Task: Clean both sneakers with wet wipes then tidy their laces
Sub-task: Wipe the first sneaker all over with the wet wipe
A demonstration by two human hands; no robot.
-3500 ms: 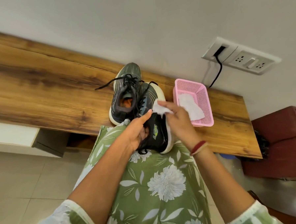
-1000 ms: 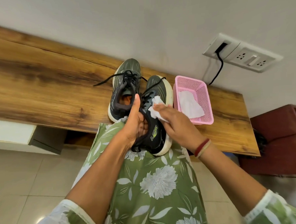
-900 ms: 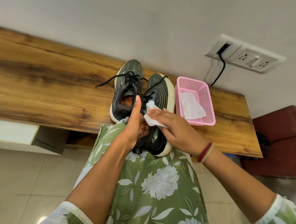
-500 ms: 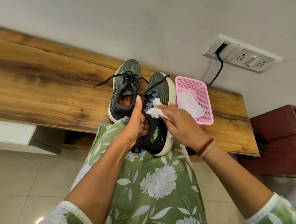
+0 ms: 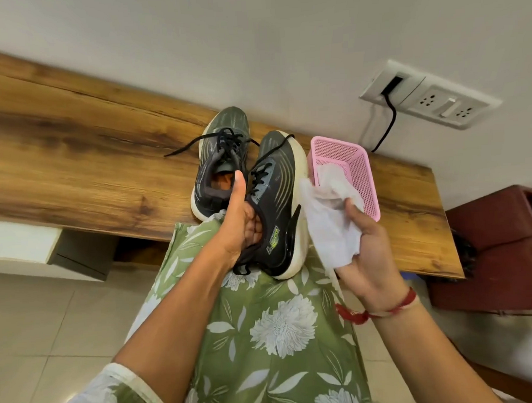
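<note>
crumpled wipe [image 5: 330, 225] – mesh-sided basket [image 5: 357, 165]

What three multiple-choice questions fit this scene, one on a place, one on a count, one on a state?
1. Where is the basket?
A. right of the sneakers
B. left of the sneakers
C. on the floor

2. How many sneakers show?
A. one
B. two
C. three

3. What does the right hand hold?
A. nothing
B. a lace
C. a wipe

Answers:
1 A: it stands on the bench, right of both.
2 B: one lies on the bench, and the left hand grips the other sneaker.
3 C: its fingers curl round the wipe.
</note>
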